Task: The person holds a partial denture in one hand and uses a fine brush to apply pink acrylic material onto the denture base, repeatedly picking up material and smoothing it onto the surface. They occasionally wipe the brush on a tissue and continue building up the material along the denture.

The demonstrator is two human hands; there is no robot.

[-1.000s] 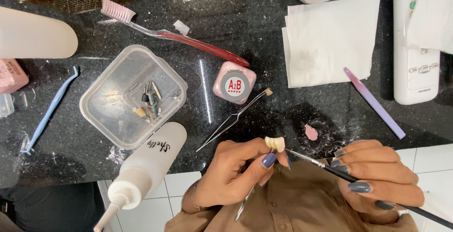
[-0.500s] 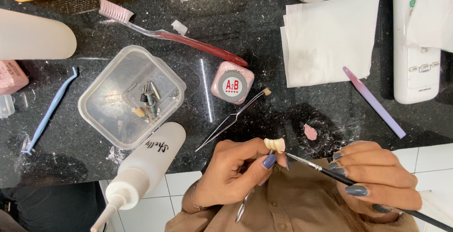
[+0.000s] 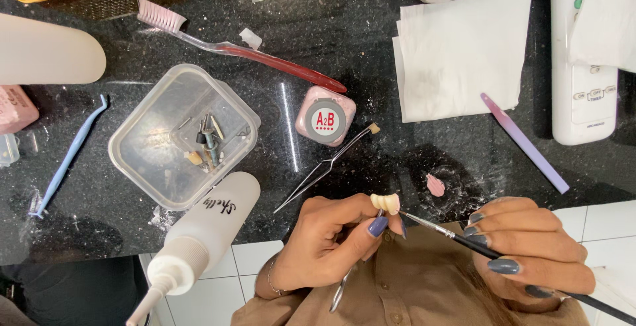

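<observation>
Your left hand [image 3: 324,243] pinches a small cream dental crown piece [image 3: 385,202] between thumb and fingertips, just past the near edge of the black desk [image 3: 371,54]; your right hand [image 3: 530,250] grips a fine brush [image 3: 464,240], fingers pressed together, its tip touching the piece; tweezers [image 3: 328,165] lie near that edge
</observation>
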